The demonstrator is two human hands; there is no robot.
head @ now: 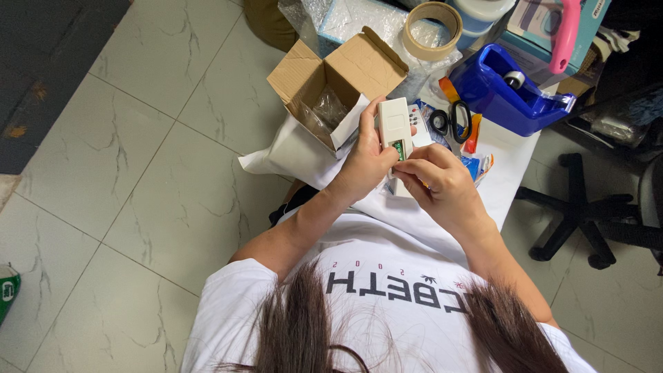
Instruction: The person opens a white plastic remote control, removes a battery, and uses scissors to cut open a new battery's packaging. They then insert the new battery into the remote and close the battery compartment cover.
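Both of your hands meet in front of your chest, above the edge of a white table (514, 162). Your left hand (366, 166) wraps its fingers around a slim white plastic device (395, 124), held upright, with a small green part showing in an opening on its face. Your right hand (442, 183) pinches its fingertips at that opening. The device looks light, rigid and smooth, so it could slip; the long sides give the firmest hold, and the exposed green part seems delicate. Just beyond sit an open cardboard box (345, 79), black-handled scissors (452, 121), a blue tape dispenser (511, 90) and a tape roll (433, 29).
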